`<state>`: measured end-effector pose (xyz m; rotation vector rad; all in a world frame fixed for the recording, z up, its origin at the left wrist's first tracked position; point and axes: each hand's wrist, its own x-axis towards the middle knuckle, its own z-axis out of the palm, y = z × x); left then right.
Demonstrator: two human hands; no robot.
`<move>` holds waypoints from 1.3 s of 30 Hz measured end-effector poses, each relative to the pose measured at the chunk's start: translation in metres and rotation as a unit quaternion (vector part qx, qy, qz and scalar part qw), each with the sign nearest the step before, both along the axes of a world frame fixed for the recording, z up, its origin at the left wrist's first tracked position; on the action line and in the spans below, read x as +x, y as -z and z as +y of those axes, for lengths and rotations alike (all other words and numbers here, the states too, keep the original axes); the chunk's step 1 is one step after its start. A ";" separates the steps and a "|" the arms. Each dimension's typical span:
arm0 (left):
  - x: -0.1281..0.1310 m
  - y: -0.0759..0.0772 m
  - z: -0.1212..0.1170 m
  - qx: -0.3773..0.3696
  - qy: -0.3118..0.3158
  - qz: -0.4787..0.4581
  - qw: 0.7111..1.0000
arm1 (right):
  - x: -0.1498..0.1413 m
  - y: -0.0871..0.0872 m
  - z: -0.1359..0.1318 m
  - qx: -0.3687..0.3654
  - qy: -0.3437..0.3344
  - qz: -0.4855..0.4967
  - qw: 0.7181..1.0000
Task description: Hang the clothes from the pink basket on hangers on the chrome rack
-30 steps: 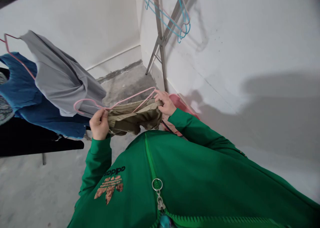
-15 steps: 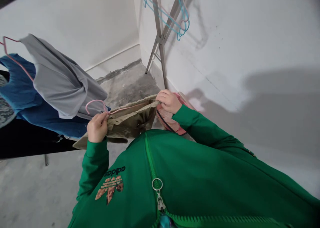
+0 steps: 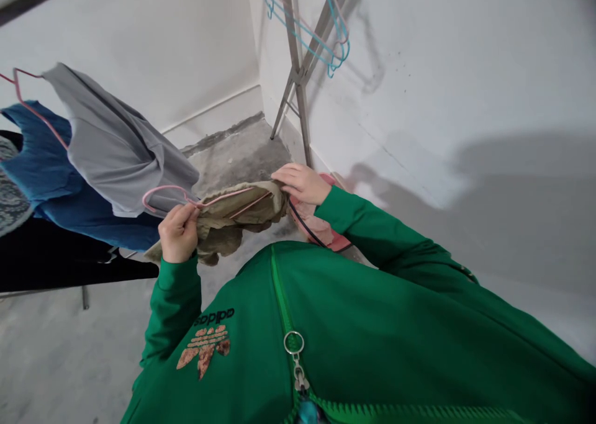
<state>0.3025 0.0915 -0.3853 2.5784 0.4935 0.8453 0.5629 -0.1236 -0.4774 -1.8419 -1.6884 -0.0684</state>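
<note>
Between my hands hangs a pair of khaki trousers (image 3: 218,225) with a gathered waistband; most of the legs are hidden below. A pink clothes hanger (image 3: 161,190) lies inside the waist opening, its hook sticking out to the left past my left hand (image 3: 179,231). That hand is closed, pinching the waistband and the hanger near the base of its hook. My right hand (image 3: 302,183) is closed over the right end of the waistband, fingers bent across the cloth. The hanger's far end is covered by cloth there.
At left, a grey shirt (image 3: 116,144), a blue garment (image 3: 51,157) and black clothing (image 3: 56,253) hang. A metal rack (image 3: 300,76) holding blue and pink hangers (image 3: 338,51) stands by the wall. A pink basin (image 3: 311,219) sits on the floor below my right hand.
The hanger's right part, sticking up above the waistband a second ago, is now down inside the waist. My right hand has moved slightly left, and the cloth there has bunched up.
</note>
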 end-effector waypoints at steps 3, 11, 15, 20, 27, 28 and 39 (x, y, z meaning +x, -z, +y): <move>0.001 0.001 -0.005 -0.012 0.015 0.006 1.000 | -0.006 0.002 0.009 -0.011 0.001 -0.031 0.999; 0.011 0.021 -0.013 -0.033 0.040 0.023 0.998 | -0.040 -0.009 0.021 0.050 0.022 -0.023 0.998; 0.001 0.030 0.004 -0.004 0.024 0.075 0.997 | -0.032 -0.017 0.013 0.050 0.055 -0.023 0.997; -0.018 0.029 0.026 0.021 -0.076 0.097 0.992 | -0.018 -0.029 0.000 0.111 0.073 -0.020 0.991; -0.021 0.017 0.002 0.140 -0.120 0.110 0.977 | -0.020 -0.033 -0.004 0.131 0.078 -0.037 0.988; -0.021 0.016 -0.002 0.130 -0.112 0.109 0.979 | -0.019 -0.033 -0.005 0.130 0.081 -0.032 0.988; 0.011 -0.019 0.023 0.204 -0.148 0.199 0.947 | -0.024 -0.044 0.005 0.088 0.015 -0.059 0.994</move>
